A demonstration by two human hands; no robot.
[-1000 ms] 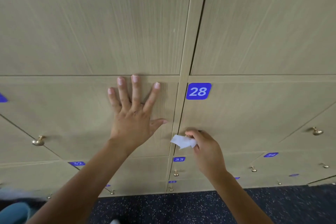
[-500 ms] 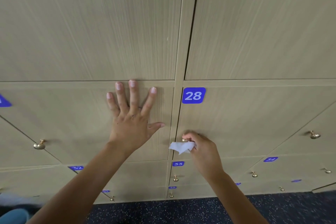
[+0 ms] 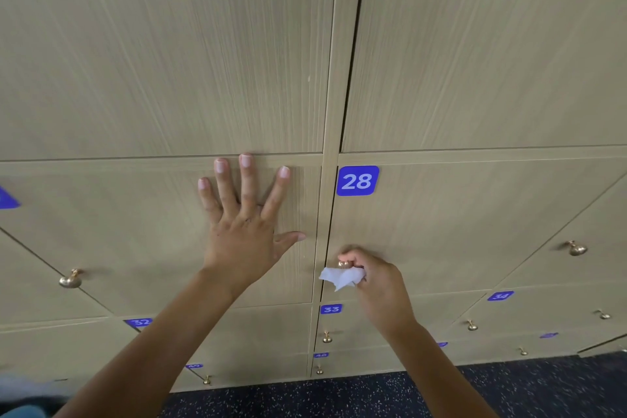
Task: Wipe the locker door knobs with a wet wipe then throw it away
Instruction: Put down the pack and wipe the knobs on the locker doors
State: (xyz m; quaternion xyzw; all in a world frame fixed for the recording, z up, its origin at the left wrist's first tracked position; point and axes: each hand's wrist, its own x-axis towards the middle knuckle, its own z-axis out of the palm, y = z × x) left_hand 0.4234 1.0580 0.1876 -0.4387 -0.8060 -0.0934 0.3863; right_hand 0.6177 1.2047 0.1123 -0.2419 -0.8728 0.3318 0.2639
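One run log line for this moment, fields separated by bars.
step: wiping knob | right hand: wet wipe on locker 28 knob | left hand: flat on neighbouring door | disposal: not yet

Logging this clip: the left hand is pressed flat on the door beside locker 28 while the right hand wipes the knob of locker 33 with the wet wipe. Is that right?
Not quite. The head view shows the right hand holding the wet wipe at the knob of locker 28, not 33. The left hand is indeed flat on the neighbouring door.
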